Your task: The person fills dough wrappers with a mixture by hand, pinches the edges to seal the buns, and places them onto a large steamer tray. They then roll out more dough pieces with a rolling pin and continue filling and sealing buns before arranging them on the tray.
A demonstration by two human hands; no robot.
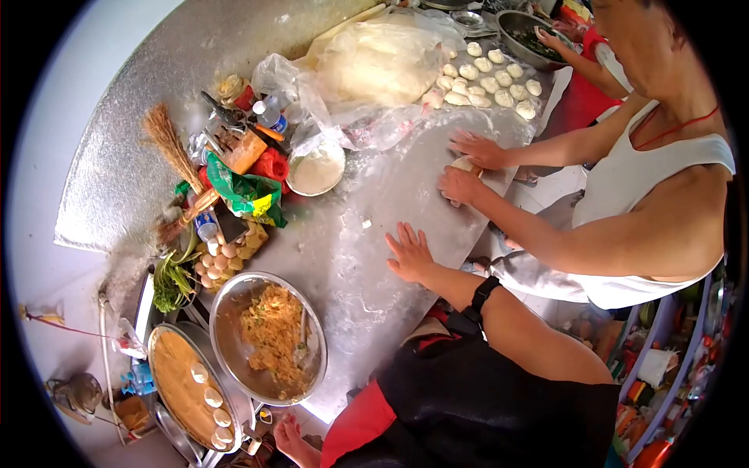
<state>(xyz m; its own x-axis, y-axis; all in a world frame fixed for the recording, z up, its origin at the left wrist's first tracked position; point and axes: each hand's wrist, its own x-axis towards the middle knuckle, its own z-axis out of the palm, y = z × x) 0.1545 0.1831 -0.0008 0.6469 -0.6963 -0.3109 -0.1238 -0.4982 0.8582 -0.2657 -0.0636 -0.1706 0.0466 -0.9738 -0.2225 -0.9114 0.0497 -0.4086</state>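
My right hand [409,253] is open, palm down on the floury metal table [351,273], fingers spread. My left hand [292,438] is low at the bottom edge, fingers loosely bent and nothing visible in them. Just beyond it stands a steel bowl [226,312] of orange-brown shredded filling [273,339], with a spoon [303,331] in it. Beside that, a round pan [168,343] holds several pale dough rounds [213,398] along one side. Farther along the table, another person's hands [466,175] press on a piece of dough [466,164].
Several dough pieces [503,78] lie at the far end by a plastic-covered dough mass [382,58]. A flour bowl [316,168], hand broom [172,144], green bag [242,191] and eggs [218,261] line the left side. A third person's hand [554,40] reaches into a dark-filled bowl [519,35].
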